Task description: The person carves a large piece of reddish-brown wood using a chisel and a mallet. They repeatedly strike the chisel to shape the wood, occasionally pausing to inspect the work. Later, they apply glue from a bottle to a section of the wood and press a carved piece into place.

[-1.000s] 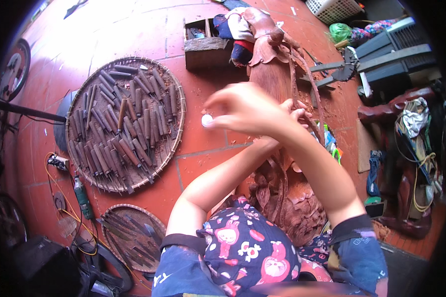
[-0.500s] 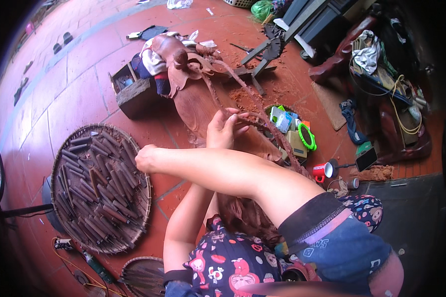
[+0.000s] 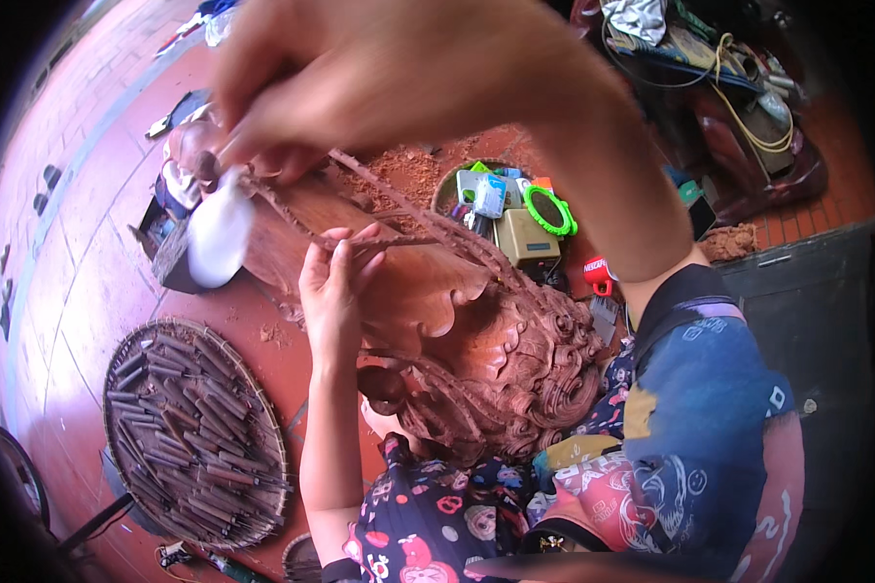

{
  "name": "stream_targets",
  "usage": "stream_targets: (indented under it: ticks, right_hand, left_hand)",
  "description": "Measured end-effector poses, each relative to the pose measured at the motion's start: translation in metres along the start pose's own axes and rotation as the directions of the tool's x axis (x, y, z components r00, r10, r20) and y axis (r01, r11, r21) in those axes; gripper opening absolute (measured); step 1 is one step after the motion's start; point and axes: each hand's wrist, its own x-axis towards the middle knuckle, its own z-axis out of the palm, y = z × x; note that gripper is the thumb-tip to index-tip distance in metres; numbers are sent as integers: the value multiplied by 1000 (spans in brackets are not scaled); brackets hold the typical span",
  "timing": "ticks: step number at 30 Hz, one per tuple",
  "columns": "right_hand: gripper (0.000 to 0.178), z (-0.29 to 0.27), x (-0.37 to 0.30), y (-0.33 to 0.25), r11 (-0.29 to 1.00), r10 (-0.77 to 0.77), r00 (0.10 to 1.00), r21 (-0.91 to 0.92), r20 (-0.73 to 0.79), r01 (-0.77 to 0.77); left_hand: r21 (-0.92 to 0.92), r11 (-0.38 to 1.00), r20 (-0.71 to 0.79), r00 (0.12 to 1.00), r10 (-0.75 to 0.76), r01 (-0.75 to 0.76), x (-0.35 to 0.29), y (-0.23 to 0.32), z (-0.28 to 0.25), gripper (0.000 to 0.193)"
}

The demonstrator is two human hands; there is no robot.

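A large reddish-brown wood carving [image 3: 457, 311] lies before me, smooth at its far part and deeply scrolled near my lap. Thin carved stems [image 3: 437, 228] run along and above it. My left hand [image 3: 335, 277] pinches one of these stems between thumb and fingers. High over the carving's far end, my right hand [image 3: 311, 107] is smeared by motion, its fingers drawn together. A blurred white oval piece [image 3: 220, 233] shows right at its fingertips; its kind cannot be made out. The right forearm crosses above the carving and hides part of it.
A round woven tray [image 3: 287, 457] of dark chisel-like tools stands at the left. Beyond the carving is a basket with a green-rimmed round thing [image 3: 551, 211] and a beige box [image 3: 527, 238]. A red mug [image 3: 598, 276] stands at right. Wood shavings litter the tiled floor.
My right hand has swung from beside the tool tray up and away over the carving's far end, with a white piece now showing at it. My left hand still pinches a stem. The view has shifted.
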Motion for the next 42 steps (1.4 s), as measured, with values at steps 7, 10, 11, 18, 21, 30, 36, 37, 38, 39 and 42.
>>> stream_targets:
  ticks: [7, 10, 11, 18, 21, 30, 36, 37, 38, 39, 42]
  right_hand:
    - [9, -37, -65, 112, 911, 50, 997, -412, 53, -24]
    - [10, -21, -89, 161, 892, 312, 950, -349, 15, -287]
    - [10, -12, -97, 174, 889, 382, 924, -272, -8, -369]
    - [15, 61, -121, 281, 829, 558, 823, -88, 108, -552]
    - [14, 93, -126, 316, 859, 508, 857, 17, 87, -512]
    - [60, 134, -142, 353, 875, 483, 874, 78, -58, -479]
    - [56, 185, -151, 378, 875, 436, 895, -189, -98, -446]
    - [51, 188, -152, 378, 876, 431, 897, -191, -96, -442]
    - [51, 189, -155, 381, 879, 437, 894, -166, -100, -448]
    - [51, 188, -160, 384, 879, 445, 890, -142, -104, -456]
    - [56, 184, -168, 380, 884, 467, 878, 86, -109, -460]
  left_hand:
    - [63, 998, -40, 999, -27, 30, -4, 7, -6, 14]
    - [84, 996, -40, 999, -27, 30, -7, 15, -2, 15]
    - [86, 996, -42, 999, -33, 37, -6, 14, -4, 15]
    - [67, 996, -62, 997, -48, 52, -9, 14, -6, 15]
    - [71, 996, -49, 998, -42, 45, -8, 11, -5, 16]
    - [112, 993, -58, 998, -24, 30, -9, 15, -8, 19]
    - [154, 987, -92, 996, -23, 37, -14, 18, -13, 21]
    - [157, 987, -108, 994, -23, 40, -14, 17, -11, 21]
    - [162, 986, -101, 995, -27, 43, -13, 16, -11, 21]
    - [165, 985, -90, 995, -33, 48, -10, 15, -10, 21]
    - [175, 982, -97, 994, -49, 66, -9, 16, -9, 22]
